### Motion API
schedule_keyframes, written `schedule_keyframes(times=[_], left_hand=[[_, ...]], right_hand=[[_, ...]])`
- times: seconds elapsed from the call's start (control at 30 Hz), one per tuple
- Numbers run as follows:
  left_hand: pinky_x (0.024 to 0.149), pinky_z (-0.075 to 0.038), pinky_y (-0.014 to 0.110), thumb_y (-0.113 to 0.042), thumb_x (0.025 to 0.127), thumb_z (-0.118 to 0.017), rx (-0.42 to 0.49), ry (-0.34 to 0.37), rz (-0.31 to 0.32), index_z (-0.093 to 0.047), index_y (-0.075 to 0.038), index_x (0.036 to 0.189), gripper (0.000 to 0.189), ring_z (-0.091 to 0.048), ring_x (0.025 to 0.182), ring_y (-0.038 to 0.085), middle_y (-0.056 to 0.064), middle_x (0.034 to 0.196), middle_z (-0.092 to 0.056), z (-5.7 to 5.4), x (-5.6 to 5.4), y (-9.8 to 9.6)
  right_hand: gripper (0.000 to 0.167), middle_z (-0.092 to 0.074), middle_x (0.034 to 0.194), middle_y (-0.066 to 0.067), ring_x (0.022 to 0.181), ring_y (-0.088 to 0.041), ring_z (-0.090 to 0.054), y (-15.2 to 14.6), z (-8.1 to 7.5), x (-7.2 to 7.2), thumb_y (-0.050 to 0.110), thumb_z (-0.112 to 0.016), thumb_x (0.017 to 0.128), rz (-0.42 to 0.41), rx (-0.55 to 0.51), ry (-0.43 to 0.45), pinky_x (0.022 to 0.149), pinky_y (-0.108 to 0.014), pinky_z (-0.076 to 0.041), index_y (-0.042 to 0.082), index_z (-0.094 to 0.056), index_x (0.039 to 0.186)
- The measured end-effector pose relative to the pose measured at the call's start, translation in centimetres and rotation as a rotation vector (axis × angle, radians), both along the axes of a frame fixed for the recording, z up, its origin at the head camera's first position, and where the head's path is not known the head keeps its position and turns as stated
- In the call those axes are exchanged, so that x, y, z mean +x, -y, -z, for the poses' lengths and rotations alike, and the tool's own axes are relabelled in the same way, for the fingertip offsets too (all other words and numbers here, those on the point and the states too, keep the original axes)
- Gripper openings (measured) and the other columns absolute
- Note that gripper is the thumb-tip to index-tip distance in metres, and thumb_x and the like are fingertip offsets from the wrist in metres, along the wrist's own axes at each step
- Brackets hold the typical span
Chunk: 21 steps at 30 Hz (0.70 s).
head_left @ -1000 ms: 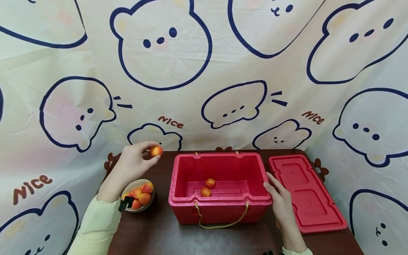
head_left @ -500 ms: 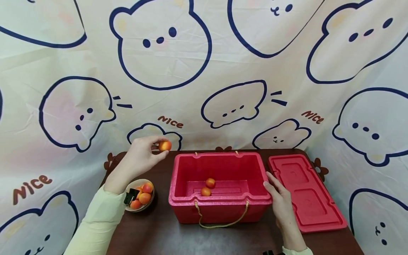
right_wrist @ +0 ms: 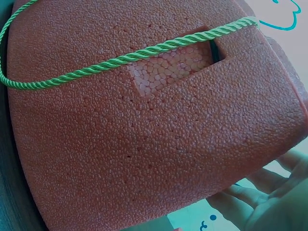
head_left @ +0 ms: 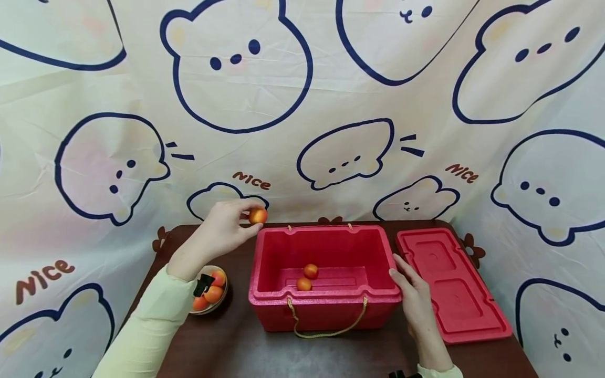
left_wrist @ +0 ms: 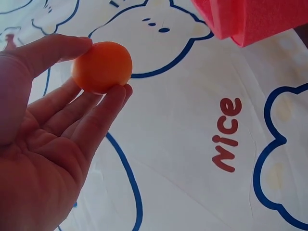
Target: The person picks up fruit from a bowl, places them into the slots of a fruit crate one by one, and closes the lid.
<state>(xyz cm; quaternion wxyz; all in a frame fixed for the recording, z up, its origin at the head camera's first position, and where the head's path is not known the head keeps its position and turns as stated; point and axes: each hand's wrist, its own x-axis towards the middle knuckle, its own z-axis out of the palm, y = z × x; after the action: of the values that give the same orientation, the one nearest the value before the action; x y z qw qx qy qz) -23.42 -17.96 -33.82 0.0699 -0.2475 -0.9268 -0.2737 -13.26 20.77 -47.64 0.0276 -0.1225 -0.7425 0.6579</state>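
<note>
In the head view my left hand (head_left: 226,231) pinches an apricot (head_left: 258,215) by thumb and fingertips, above the table's back edge and near the back left corner of the red foam box (head_left: 331,318). The left wrist view shows the smooth orange apricot (left_wrist: 103,67) between thumb and fingers, clear of the palm. My right hand (head_left: 418,302) holds the box's right end, thumb on the rim and fingers along the outside. Two more fruits (head_left: 310,271) lie on the box floor. In the right wrist view the fingers (right_wrist: 245,195) are partly hidden behind the box.
A bowl (head_left: 208,311) with several apricots (head_left: 214,294) stands left of the box, partly hidden by my left sleeve. The red lid (head_left: 456,289) lies to the right. A rope handle (head_left: 331,335) hangs on the box's front. A printed cloth (head_left: 283,157) hangs behind the brown table (head_left: 227,352).
My left hand has moved right with the apricot, from beyond the bowl toward the box's back left corner. The right hand and the box have stayed in place.
</note>
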Motion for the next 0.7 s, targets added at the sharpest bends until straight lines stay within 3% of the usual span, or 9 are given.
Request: schedule_keyframes(times=[0.3, 0.5, 0.7], left_hand=[[0.080, -0.061, 0.039, -0.011, 0.086, -0.080, -0.029, -0.005, 0.063, -0.070, -0.007, 0.117, 0.032, -0.068, 0.093, 0.022, 0.008, 0.107, -0.070, -0.2, -0.1, -1.2], [0.076, -0.061, 0.034, -0.010, 0.086, -0.080, -0.058, -0.005, 0.101, -0.071, -0.008, 0.114, 0.030, -0.065, 0.091, 0.021, 0.006, 0.104, -0.069, -0.2, -0.2, -2.1], [0.076, -0.060, 0.034, -0.009, 0.085, -0.080, -0.095, -0.051, 0.153, -0.071, -0.008, 0.111, 0.027, -0.062, 0.088, 0.020, 0.004, 0.098, -0.070, 0.0, -0.3, -2.7]], right_hand=[[0.058, -0.042, 0.157, -0.012, 0.131, -0.033, -0.049, 0.1, 0.0, -0.1, 0.031, -0.058, 0.102, 0.003, -0.005, 0.001, 0.082, -0.017, -0.054, 0.024, -0.040, 0.156], [0.057, -0.042, 0.157, -0.011, 0.132, -0.034, -0.048, 0.1, 0.1, 0.0, 0.031, -0.058, 0.102, 0.006, -0.005, 0.008, 0.082, -0.018, -0.054, 0.024, -0.040, 0.156], [0.057, -0.041, 0.157, -0.011, 0.133, -0.033, -0.047, 0.1, 0.0, 0.0, 0.033, -0.057, 0.103, 0.006, -0.010, 0.019, 0.082, -0.017, -0.053, 0.025, -0.040, 0.156]])
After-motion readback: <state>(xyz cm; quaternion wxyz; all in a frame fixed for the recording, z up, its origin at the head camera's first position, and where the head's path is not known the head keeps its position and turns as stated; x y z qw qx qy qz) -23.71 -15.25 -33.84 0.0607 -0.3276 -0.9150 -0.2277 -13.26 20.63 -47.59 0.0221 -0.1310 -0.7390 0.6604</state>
